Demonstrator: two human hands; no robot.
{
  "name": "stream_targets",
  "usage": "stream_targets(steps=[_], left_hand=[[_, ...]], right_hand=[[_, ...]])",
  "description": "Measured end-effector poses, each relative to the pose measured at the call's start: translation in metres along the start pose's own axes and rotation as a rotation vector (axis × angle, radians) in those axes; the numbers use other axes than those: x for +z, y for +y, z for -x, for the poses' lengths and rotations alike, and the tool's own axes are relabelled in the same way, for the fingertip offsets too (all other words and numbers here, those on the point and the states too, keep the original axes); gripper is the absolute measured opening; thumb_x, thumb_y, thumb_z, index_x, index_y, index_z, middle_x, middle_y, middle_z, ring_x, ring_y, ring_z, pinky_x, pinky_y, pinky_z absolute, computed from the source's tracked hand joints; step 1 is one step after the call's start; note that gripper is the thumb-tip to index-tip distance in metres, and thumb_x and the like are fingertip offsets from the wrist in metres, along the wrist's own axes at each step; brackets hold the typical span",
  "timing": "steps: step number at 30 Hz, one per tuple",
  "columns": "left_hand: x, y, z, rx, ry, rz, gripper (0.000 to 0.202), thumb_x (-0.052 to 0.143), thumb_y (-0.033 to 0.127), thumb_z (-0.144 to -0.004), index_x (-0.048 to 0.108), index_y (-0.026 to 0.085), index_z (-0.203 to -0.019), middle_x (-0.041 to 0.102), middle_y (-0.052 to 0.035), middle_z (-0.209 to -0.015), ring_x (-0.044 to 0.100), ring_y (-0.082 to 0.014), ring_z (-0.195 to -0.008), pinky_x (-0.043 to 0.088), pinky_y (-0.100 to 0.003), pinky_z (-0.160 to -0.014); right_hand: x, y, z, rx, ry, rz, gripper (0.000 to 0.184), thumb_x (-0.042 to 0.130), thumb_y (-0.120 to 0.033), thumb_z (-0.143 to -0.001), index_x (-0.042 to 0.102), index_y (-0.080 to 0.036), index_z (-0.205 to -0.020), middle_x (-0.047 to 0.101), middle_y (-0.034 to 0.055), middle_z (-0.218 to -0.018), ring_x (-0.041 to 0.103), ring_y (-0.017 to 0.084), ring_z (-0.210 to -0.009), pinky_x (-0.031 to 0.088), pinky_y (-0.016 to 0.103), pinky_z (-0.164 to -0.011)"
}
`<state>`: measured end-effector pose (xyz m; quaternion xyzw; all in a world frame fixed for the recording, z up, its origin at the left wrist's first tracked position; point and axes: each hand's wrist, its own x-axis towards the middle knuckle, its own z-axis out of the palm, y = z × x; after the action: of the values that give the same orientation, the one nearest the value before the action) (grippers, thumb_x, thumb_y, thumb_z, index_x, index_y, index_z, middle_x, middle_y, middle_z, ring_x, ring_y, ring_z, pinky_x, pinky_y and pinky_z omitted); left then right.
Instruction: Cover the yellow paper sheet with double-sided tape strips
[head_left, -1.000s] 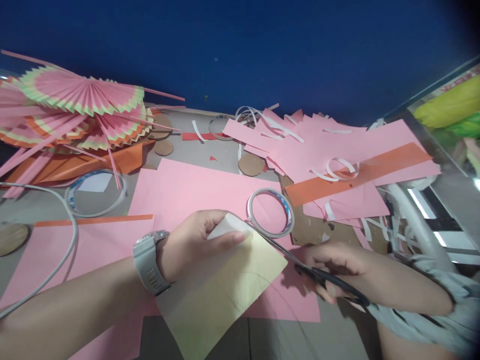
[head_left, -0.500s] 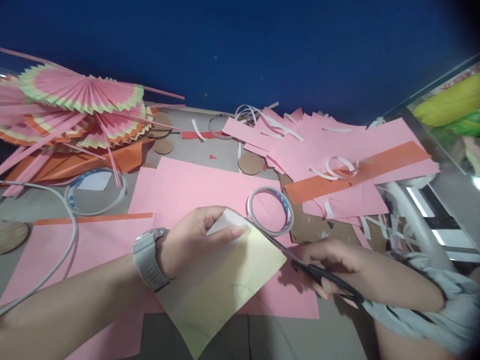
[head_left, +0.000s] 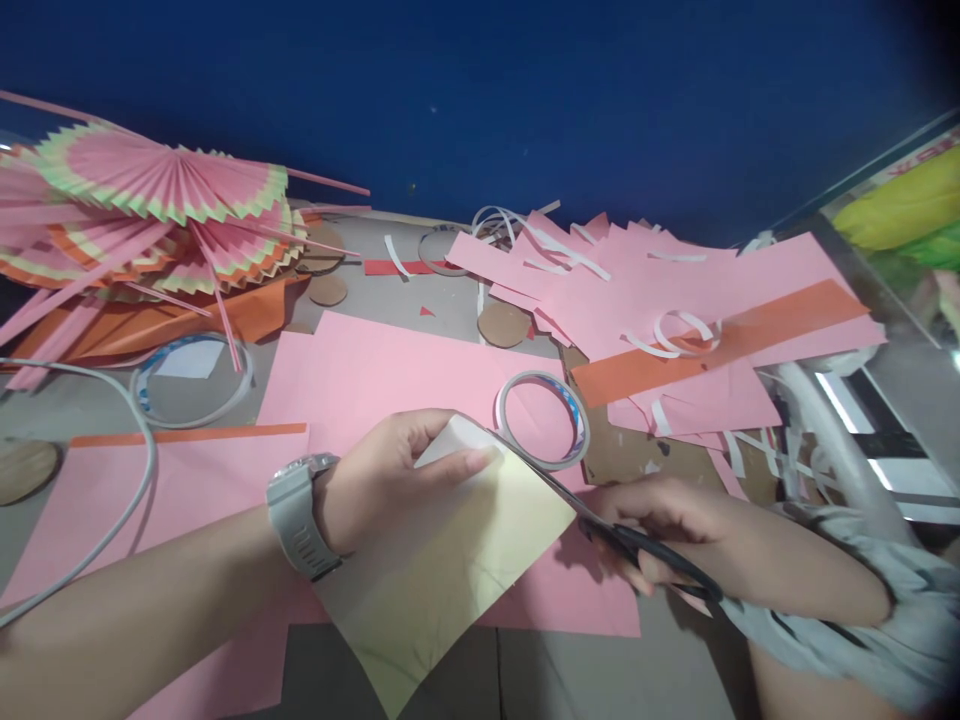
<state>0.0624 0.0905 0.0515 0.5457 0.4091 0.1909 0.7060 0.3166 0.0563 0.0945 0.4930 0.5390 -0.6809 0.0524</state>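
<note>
Between its thumb and fingers, my left hand (head_left: pixel 409 465) pinches a pale yellow sheet of paper (head_left: pixel 442 560) near its upper corner. Black-handled scissors (head_left: pixel 637 548) are gripped in my right hand (head_left: pixel 675 520), their blades lying along the sheet's upper right edge. My right thumb and fingers wrap round the handles, and part of the fingers is hidden. Under the yellow sheet lie large pink sheets (head_left: pixel 397 365). Just beyond the blades rests a roll of double-sided tape (head_left: pixel 581 430).
Pleated paper fans (head_left: pixel 172 185) are stacked at the far left. A second tape roll (head_left: pixel 247 375) and a white cable (head_left: pixel 150 470) lie on the left. At the back right are piled pink sheets (head_left: pixel 645 290), an orange strip (head_left: pixel 780 325) and white scraps. A blue panel (head_left: pixel 450 100) stands behind.
Almost nothing differs. The scissor blades look slightly closer together along the paper's edge, and the view has shifted a little. Both hands keep their holds.
</note>
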Motion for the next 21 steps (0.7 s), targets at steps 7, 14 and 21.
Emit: stream_targets(steps=[7, 14, 21], left_hand=[[0.000, 0.001, -0.001, 0.008, 0.015, -0.009, 0.029, 0.057, 0.042, -0.083, 0.052, 0.015, -0.073, 0.049, 0.0053, -0.065, 0.044, -0.0052, -0.055, 0.036, -0.013, -0.047], [0.000, 0.000, -0.001, 0.009, -0.007, -0.018, 0.029, 0.056, 0.043, -0.084, 0.052, 0.016, -0.073, 0.050, 0.0053, -0.065, 0.044, -0.0052, -0.055, 0.036, -0.013, -0.047], [-0.001, 0.000, 0.000, 0.017, -0.003, -0.013, 0.028, 0.056, 0.041, -0.084, 0.052, 0.016, -0.073, 0.049, 0.0059, -0.064, 0.043, -0.0051, -0.054, 0.035, -0.013, -0.046]], right_hand=[[0.000, 0.000, -0.001, 0.011, -0.045, -0.060, 0.030, 0.054, -0.044, -0.082, 0.058, -0.014, -0.086, 0.052, -0.0011, -0.068, 0.048, 0.007, -0.057, 0.041, 0.015, -0.046], [-0.001, 0.008, -0.002, -0.008, -0.017, -0.044, 0.030, 0.055, -0.046, -0.080, 0.059, -0.017, -0.081, 0.052, -0.0026, -0.066, 0.048, 0.006, -0.054, 0.043, 0.015, -0.050], [-0.001, 0.010, -0.001, -0.007, 0.028, 0.013, 0.027, 0.055, -0.044, -0.081, 0.061, -0.017, -0.082, 0.056, -0.0010, -0.063, 0.049, 0.007, -0.051, 0.042, 0.015, -0.045]])
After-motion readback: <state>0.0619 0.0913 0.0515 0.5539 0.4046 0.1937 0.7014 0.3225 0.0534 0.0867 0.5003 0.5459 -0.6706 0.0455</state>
